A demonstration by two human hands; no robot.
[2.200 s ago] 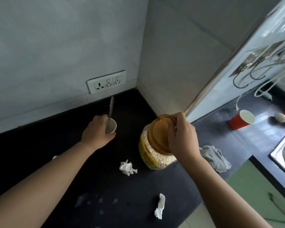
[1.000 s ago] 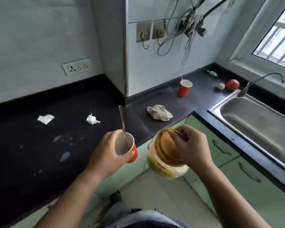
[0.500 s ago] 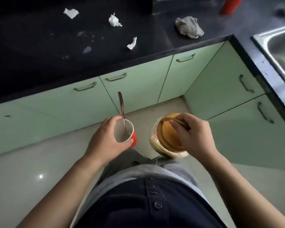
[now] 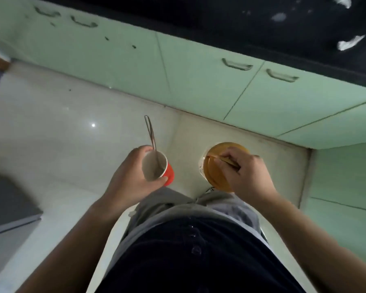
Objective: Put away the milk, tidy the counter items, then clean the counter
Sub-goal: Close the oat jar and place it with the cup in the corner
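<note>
My left hand (image 4: 129,180) grips a red paper cup (image 4: 156,170) with a white inside, held upright over the floor. A metal spoon (image 4: 150,134) stands in the cup, its handle leaning away from me. My right hand (image 4: 248,174) holds a clear jar with an orange lid (image 4: 218,169) by the thin handle across the lid. Most of the jar's body is hidden under the lid and my fingers. Both items hang in front of my waist, away from the black counter (image 4: 237,15).
Crumpled white tissues (image 4: 349,43) and pale spill marks (image 4: 279,17) lie on the counter at the top right. Green cabinet doors with metal handles (image 4: 237,64) run below it and along the right side. The floor is pale glossy tile (image 4: 51,123). A grey surface (image 4: 6,204) sits at left.
I have carried the cup and jar off the counter and turned left. The view has tipped down to the floor; the sink, cloth and second red cup have left the frame.
</note>
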